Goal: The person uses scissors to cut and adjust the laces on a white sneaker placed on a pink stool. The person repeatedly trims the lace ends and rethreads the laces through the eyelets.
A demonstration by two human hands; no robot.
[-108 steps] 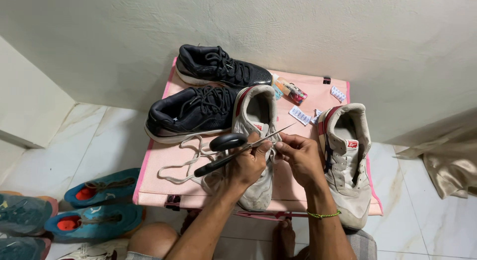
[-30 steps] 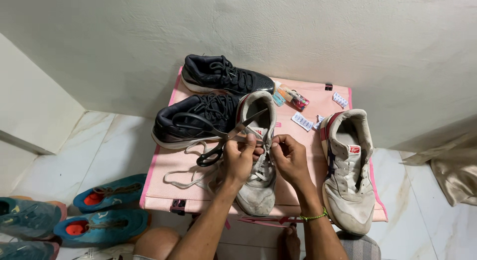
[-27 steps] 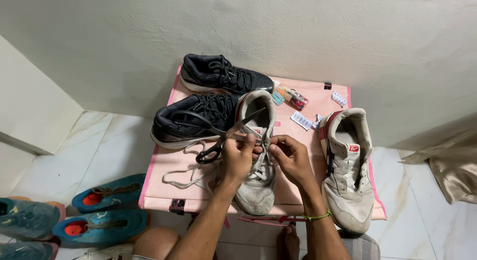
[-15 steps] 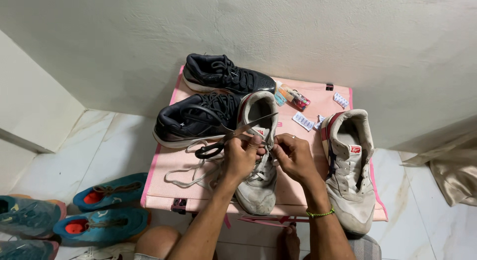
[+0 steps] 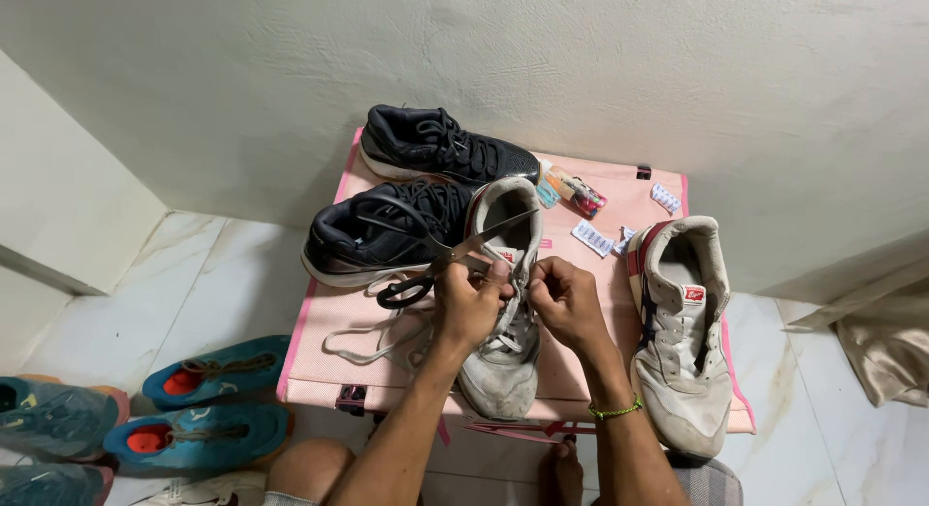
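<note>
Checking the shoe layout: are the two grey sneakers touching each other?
Apart. The head view shows bare pink mat between the middle grey sneaker and the right grey sneaker.

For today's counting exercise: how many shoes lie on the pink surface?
4: two black mesh trainers at the back left, a worn grey trainer under both hands, and another worn grey trainer at right.

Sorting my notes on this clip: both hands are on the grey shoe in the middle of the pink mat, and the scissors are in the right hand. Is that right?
Not quite. The head view shows the scissors in the left hand, not the right. The right hand pinches the lace. Both hands are on the grey shoe in the middle of the pink mat.
</note>
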